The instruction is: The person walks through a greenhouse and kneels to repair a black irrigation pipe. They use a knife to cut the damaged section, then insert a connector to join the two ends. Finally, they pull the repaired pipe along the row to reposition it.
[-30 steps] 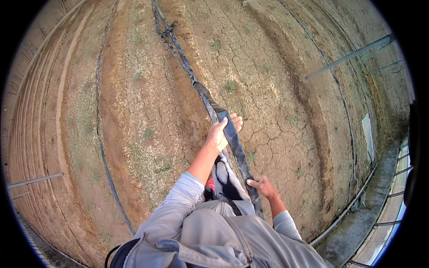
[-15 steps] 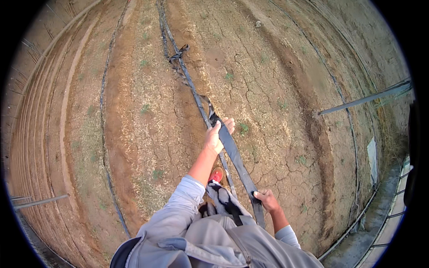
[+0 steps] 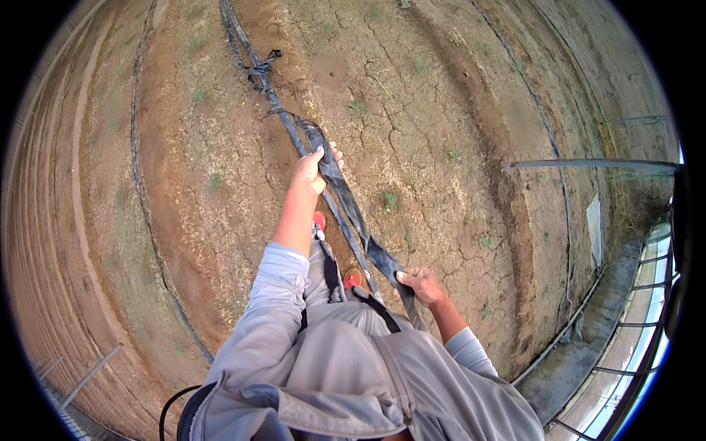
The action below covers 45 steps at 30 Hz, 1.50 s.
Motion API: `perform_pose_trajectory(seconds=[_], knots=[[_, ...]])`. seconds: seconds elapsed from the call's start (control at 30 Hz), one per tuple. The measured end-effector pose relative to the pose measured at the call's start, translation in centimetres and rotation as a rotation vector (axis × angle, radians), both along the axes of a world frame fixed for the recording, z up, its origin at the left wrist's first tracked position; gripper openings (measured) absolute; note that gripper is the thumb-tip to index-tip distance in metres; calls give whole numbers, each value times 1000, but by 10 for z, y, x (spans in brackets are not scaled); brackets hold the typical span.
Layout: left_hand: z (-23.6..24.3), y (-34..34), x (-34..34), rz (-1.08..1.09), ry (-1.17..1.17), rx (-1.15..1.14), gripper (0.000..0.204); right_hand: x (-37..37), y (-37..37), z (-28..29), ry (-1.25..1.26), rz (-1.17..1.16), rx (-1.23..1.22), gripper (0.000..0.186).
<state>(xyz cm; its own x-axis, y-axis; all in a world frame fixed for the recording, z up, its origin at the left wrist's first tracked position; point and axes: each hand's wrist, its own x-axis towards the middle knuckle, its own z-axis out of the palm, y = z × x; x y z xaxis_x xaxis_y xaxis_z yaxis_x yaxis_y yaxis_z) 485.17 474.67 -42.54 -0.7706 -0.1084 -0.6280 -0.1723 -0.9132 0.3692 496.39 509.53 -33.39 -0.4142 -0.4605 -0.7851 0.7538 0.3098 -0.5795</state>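
A flat black drip hose (image 3: pixel 348 204) runs slantwise in front of me, held up between both hands. My left hand (image 3: pixel 313 168) is closed on its farther part, thumb on top. Nearer my body, my right hand (image 3: pixel 419 285) grips the same hose, which looks twisted just ahead of the fingers. Past my left hand the hose narrows into a crumpled, twisted stretch. Beneath it, a second dark hose (image 3: pixel 294 132) lies along the soil, with a loose tangled knot (image 3: pixel 263 66) of black strip on it farther away.
Cracked dry soil with small green weeds (image 3: pixel 390 200) surrounds me. Another thin hose (image 3: pixel 140 184) lies to the left. A metal pole (image 3: pixel 588 163) slants in at right, near a concrete edge (image 3: pixel 585 345). My red shoes (image 3: pixel 353 278) stand beside the ground hose.
I have stepped forward along the hose. Both hands still grip it; my left hand sits farther left and higher in view, and the hose between them has become more twisted.
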Motion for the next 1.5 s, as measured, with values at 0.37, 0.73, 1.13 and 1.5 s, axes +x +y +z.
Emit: perform_pose_trajectory(seconds=[0.37, 0.73, 1.13, 1.5], knots=[[4, -39, -44, 34, 464, 532, 27, -15, 12, -18, 177, 31, 441, 35], [-8, -85, -65, 102, 20, -28, 36, -25, 9, 14, 166, -170, 294, 28], [-58, -110, -80, -730, -445, -1337, 25, -61, 37, 10, 74, 52, 210, 30], [15, -98, -105, 308, 144, 198, 50, -96, 42, 0, -45, 317, -5, 26]])
